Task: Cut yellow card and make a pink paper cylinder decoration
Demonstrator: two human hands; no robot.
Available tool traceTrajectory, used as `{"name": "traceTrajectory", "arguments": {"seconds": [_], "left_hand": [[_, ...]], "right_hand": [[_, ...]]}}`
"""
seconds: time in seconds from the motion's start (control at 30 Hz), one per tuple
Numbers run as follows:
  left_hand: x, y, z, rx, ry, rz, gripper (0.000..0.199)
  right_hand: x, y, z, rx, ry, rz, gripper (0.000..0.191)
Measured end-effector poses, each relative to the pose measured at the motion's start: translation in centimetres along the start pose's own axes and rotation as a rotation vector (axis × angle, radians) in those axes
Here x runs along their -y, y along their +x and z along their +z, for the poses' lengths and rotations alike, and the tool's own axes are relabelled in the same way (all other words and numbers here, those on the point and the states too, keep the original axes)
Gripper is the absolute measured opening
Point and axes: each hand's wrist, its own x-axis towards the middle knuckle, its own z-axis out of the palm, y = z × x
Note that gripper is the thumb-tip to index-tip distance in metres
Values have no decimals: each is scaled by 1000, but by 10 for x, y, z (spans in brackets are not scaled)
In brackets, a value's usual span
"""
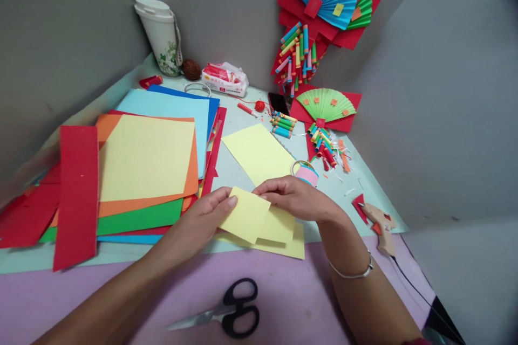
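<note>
Between my two hands is a small piece of yellow paper (245,216). My left hand (208,213) pinches its left side, thumb on top. At its upper right edge, the fingers of my right hand (295,197) are bent and pressed together; their tips are partly hidden behind the paper. Beneath lie another yellow piece (279,227) and a further yellow strip (297,242). Whether my right fingers also grip the second piece, I cannot tell. A larger yellow sheet (259,151) lies flat beyond my hands. Black-handled scissors (238,307) rest on the table in front of me.
Coloured paper sheets (149,159) are stacked at left under a red strip (76,194). A glue gun (380,226) with a cord lies at right. Behind are a white cup (159,38), tissue pack (225,80), phone (278,103), tape roll (305,173) and paper-fan decorations (324,105).
</note>
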Motion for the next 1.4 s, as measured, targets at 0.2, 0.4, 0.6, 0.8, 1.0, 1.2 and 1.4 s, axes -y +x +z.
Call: {"name": "traceTrajectory", "arguments": {"seconds": [0.2,0.4,0.6,0.8,1.0,1.2,1.4], "left_hand": [[0,1,-3,-28,99,31,26],[-1,1,-5,-104,180,59,27],[-6,0,-2,-74,-28,-27,33],[-7,0,-3,-132,-105,-115,22],[-7,0,-2,-186,-98,-168,21],[-8,-1,-3,-186,-56,-170,22],[-7,0,-4,-165,-27,-154,24]], "right_hand": [[10,-4,2,-38,-26,-13,29],[11,-4,11,-104,-78,10,23],[2,-2,7,-148,-54,47,18],[0,-3,2,-196,-81,78,20],[2,-3,1,-202,-47,91,19],[1,-3,1,-203,-64,90,19],[-1,-2,1,-206,-104,97,22]]}}
